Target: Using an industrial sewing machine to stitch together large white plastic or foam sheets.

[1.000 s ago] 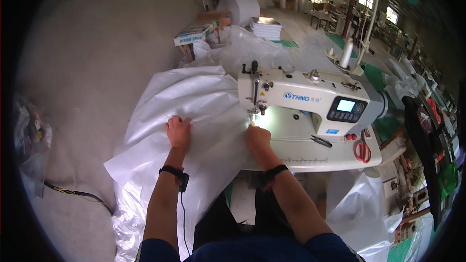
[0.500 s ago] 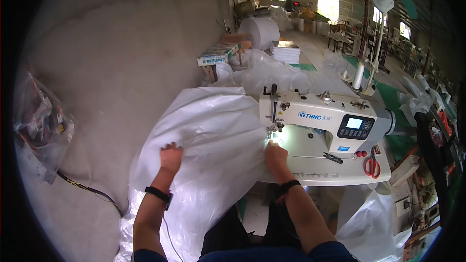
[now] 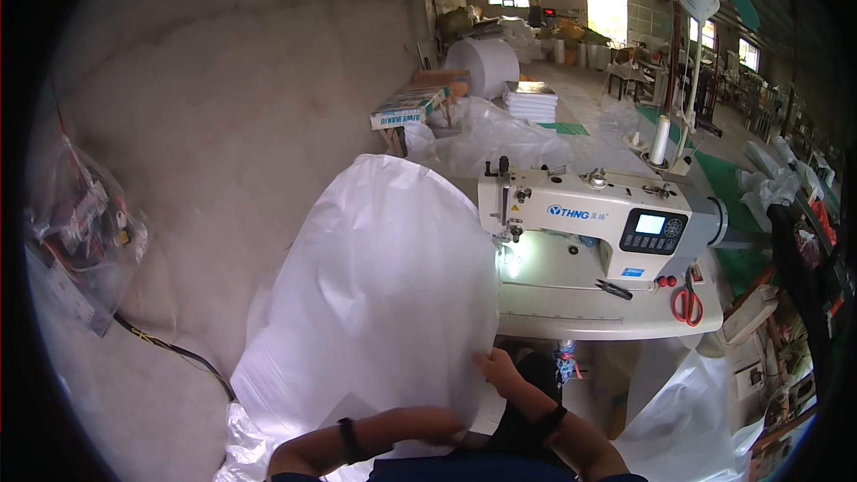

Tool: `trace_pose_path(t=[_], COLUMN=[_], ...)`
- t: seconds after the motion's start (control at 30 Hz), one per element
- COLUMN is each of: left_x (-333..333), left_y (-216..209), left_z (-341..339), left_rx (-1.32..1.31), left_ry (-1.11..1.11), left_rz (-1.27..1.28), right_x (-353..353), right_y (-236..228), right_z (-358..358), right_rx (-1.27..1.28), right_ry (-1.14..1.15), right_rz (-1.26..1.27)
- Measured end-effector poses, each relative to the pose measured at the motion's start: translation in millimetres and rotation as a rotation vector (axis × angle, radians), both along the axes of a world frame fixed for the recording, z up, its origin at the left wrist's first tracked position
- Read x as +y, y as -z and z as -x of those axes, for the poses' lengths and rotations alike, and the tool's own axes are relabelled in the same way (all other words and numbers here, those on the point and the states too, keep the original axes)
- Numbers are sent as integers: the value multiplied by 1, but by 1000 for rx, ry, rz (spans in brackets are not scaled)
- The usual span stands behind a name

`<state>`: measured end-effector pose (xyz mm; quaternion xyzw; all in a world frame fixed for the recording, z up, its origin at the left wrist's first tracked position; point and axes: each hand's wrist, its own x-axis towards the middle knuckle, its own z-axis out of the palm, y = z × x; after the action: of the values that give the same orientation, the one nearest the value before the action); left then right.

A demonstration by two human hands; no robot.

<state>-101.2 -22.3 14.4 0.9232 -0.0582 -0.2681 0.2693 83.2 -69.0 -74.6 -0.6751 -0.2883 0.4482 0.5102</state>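
White sheet (image 3: 375, 277): right hand (image 3: 500, 369) pinching edge (image 3: 491, 326), gap to table (image 3: 580, 301); left hand (image 3: 437, 425) grip unclear.

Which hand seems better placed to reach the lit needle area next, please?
Probably the right hand: nearer the lit needle area, apparently pinching the edge of the white sheet; the left hand is blurred and lower in view.

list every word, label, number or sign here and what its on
Wording not copied, only placed:
Sewing machine: large blue lettering along its arm.
Yellow triangle sign, on the machine's head: too small to read.
Blue label, below the control panel: too small to read.
Screen, on that panel: too small to read.
Ruler scale, on the white tabletop: numbers too small.
Flat box: blue lettering on its side.
White sheet: no print visible.
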Motion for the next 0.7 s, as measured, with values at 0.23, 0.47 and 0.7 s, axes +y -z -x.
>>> trace_pose_path(t=[0.23,0.47,0.7], left_x=[156,300,308], left_y=[-36,27,24], left_z=[-138,-14,17], left_rx=[-1269,-123,-106], left_ry=[-597,-1232,-1358], left_rz=[-827,-864,-835], right_x=[-5,31,22], right_y=[-7,-45,9], right_z=[-16,32,-11], right_rx=[58,86,96], right_ry=[61,-198,-866], right_rz=[-47,-30,-49])
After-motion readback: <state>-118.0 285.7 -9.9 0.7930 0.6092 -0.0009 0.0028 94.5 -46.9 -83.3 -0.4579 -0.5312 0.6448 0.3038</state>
